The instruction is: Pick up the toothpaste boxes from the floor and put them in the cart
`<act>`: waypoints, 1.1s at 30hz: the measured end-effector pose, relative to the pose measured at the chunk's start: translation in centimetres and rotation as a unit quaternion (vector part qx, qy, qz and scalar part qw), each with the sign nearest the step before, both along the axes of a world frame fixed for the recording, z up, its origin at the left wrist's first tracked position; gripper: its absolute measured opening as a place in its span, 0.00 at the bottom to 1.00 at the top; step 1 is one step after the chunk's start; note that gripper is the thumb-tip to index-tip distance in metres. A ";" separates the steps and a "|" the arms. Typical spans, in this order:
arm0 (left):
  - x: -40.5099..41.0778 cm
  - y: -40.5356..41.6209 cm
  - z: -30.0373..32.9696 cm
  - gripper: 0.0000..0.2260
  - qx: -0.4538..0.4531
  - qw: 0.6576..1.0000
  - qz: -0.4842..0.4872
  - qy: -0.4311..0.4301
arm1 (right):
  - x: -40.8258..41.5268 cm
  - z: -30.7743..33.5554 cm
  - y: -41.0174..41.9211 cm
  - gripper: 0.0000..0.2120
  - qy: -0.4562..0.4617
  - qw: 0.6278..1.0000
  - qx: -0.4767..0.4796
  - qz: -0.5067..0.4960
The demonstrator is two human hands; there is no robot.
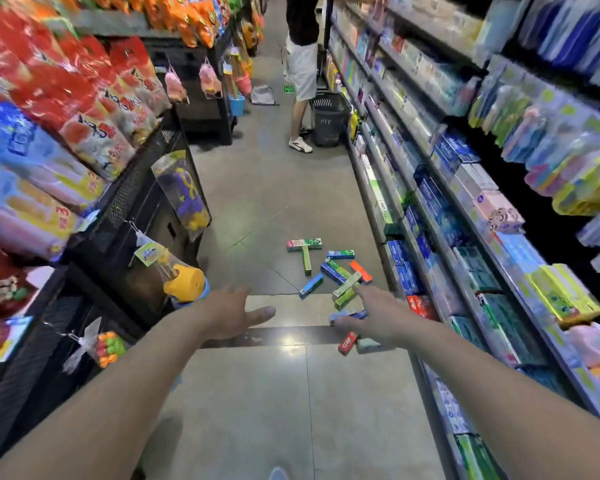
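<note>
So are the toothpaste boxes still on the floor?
On the floor: the toothpaste boxes lie scattered flat on the tiles; left hand and right hand reach out, holding nothing.

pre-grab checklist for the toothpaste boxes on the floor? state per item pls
1. Left hand free: ok, open, holds nothing.
2. Right hand free: ok, fingers spread above the pile.
3. Toothpaste boxes in sight: ok, scattered on the floor by the right shelf.
4. Nearest target: ok, red box under the right hand.
5. Cart located: not ok, none visible; only a black basket beside another person.
</note>
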State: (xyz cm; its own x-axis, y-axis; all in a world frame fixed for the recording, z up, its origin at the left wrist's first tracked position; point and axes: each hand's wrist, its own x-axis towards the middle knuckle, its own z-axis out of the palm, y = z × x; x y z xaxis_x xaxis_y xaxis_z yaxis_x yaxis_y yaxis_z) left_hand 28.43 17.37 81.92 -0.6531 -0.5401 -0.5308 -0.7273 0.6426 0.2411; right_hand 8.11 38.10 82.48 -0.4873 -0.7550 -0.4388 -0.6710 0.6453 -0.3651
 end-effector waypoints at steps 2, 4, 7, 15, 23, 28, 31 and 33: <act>-0.5 -2.8 -0.3 0.42 0.004 1.000 0.005 -0.004 | -0.6 -0.2 -3.0 0.42 0.007 1.000 0.010 0.011; -0.9 -5.6 -1.1 0.43 0.012 1.000 0.006 -0.009 | -1.5 -0.5 -5.7 0.45 0.013 1.000 0.013 0.022; -2.4 -9.7 -2.0 0.49 0.011 1.000 0.011 -0.017 | -3.6 -1.1 -9.8 0.44 0.022 0.999 0.024 0.029; -11.8 -20.6 -3.7 0.45 0.002 0.998 0.028 -0.053 | -12.9 -4.3 -20.9 0.45 -0.002 0.999 0.029 0.046; -22.8 -30.0 -2.5 0.43 -0.010 0.996 0.027 -0.079 | -24.6 -5.5 -31.8 0.42 0.001 0.997 0.056 0.056; -27.0 -35.3 -2.9 0.43 0.006 0.996 0.028 -0.081 | -28.9 -6.5 -37.1 0.41 -0.008 0.996 0.077 0.052; -29.6 -39.5 -3.4 0.42 0.017 0.996 0.016 -0.081 | -31.2 -7.8 -40.4 0.40 -0.005 0.996 0.083 0.039; -31.5 -42.6 -4.3 0.43 0.018 0.996 -0.008 -0.088 | -32.5 -8.6 -42.5 0.41 -0.008 0.995 0.091 0.027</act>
State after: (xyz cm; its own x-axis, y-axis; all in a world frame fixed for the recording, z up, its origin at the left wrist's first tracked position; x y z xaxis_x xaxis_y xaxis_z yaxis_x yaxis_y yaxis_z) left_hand -3.12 -25.20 77.66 -0.5564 -0.5097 -0.6563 -0.7503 0.6476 0.1331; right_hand -24.44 -4.44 73.84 -0.4401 -0.6877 -0.5775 -0.7019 0.6645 -0.2564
